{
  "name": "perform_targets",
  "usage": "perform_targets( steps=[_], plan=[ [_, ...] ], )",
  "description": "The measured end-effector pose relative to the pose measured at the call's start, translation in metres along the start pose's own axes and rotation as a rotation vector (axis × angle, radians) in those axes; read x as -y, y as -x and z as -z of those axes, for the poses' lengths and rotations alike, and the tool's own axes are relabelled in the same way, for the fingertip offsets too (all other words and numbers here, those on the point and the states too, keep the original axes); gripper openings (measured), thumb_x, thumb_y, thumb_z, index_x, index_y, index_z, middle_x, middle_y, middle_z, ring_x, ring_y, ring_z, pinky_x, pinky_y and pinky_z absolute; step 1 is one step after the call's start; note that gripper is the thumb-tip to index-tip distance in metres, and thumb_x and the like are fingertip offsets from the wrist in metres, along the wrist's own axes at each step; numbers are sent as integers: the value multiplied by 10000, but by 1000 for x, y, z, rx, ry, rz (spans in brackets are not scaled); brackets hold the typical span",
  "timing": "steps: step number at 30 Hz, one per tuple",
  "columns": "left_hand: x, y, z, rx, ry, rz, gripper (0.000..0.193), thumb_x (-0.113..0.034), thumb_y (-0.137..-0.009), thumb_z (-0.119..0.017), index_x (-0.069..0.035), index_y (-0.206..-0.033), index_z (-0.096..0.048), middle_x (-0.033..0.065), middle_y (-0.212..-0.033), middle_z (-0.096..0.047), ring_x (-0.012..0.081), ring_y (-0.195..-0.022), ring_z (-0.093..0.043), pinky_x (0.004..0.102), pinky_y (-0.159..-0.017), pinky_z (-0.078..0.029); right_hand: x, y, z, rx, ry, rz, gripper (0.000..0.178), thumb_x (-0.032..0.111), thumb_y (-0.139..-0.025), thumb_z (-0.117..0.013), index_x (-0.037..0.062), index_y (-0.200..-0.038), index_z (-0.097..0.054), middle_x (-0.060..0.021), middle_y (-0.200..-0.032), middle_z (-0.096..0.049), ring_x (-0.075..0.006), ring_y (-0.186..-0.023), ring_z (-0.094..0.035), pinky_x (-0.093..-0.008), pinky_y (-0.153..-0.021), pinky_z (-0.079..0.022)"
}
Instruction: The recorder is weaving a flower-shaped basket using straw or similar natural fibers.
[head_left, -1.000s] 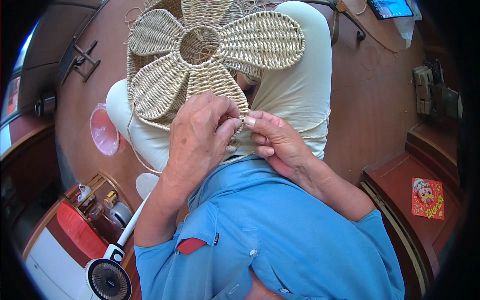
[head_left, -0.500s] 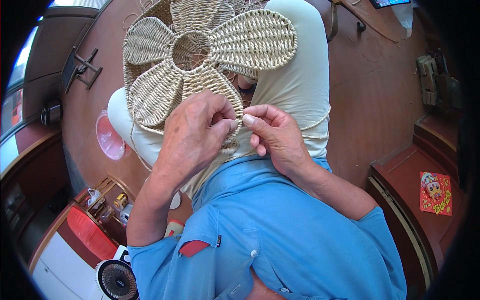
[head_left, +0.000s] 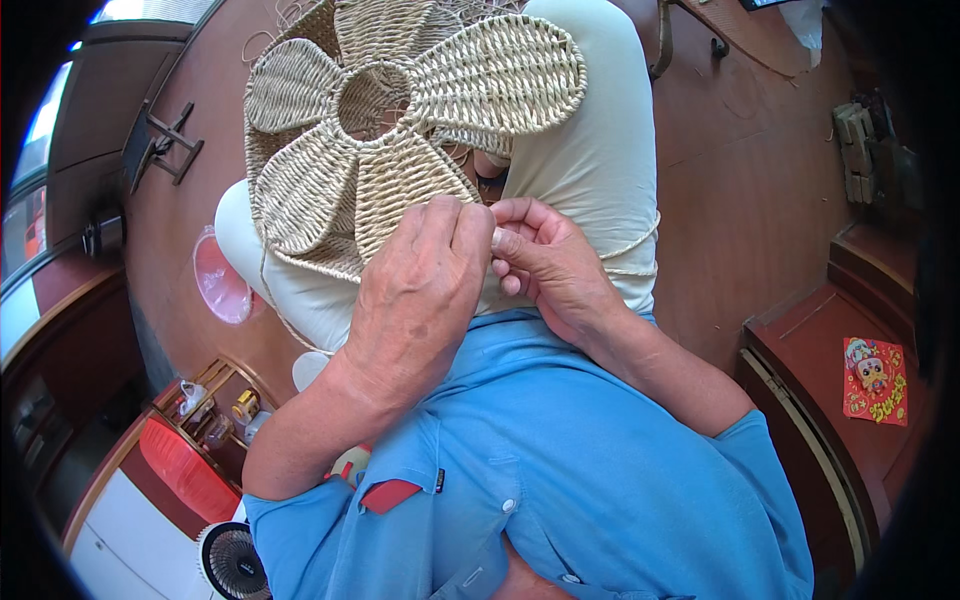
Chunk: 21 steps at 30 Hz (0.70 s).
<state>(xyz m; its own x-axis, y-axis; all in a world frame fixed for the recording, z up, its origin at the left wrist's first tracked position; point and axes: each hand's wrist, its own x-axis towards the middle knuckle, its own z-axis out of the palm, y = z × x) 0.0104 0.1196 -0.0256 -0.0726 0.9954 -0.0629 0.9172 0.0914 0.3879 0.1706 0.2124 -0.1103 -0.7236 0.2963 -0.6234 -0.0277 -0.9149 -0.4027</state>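
Note:
A woven straw-rope piece shaped like a flower (head_left: pixel 460 80), with broad petals round a ring-shaped centre hole, rests on my lap. My left hand (head_left: pixel 430 265) lies over the near petal (head_left: pixel 400 185) at its lower right edge. Its fingers are curled in, and their tips are hidden. Close against it, my right hand (head_left: pixel 555 260) is closed, thumb and forefinger pinched together at the left fingertips. Whatever lies between the fingers of either hand is too small or hidden to make out. A thin straw cord (head_left: pixel 285 315) trails down from the woven piece at the left.
Another cord (head_left: pixel 635 270) crosses my right thigh. Left of my knee stands a pink basin (head_left: pixel 220 280) with clear plastic. A rack of small items (head_left: pixel 225 410) and a fan (head_left: pixel 232 560) are at the lower left. Wooden furniture (head_left: pixel 800 330) with a red printed sheet (head_left: pixel 873 382) is at right.
My left hand has swung right and turned over the petal's edge, its fingers now meeting the right hand. More of the near petal shows. The woven piece has shifted slightly left.

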Motion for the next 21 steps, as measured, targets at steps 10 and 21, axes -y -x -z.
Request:
perform_targets(
  steps=[10, 21],
  plan=[
    [1, 0, 30, 78, 613, 380, 217, -19, -1066, -654, -58, -1278, -626, -29, -743, -521, 73, -648, -503, 289, -618, -421, 8, 12, -19, -97, 184, 183, 399, 76, -1055, -785, 1, -1379, -563, -73, -1072, -760, -73, -759, -698, -210, -605, -570],
    [-15, 21, 97, -144, 781, 106, 251, -17, -935, -800, -5, -1162, -692, 47, -1063, -704, 47, -830, -609, 197, -693, -435, 9, 20, -46, -135, 986, 619, 278, 113, -969, -869, 46, -1185, -707, -66, -1025, -747, -62, -724, -707, -271, -630, -582]
  ],
)
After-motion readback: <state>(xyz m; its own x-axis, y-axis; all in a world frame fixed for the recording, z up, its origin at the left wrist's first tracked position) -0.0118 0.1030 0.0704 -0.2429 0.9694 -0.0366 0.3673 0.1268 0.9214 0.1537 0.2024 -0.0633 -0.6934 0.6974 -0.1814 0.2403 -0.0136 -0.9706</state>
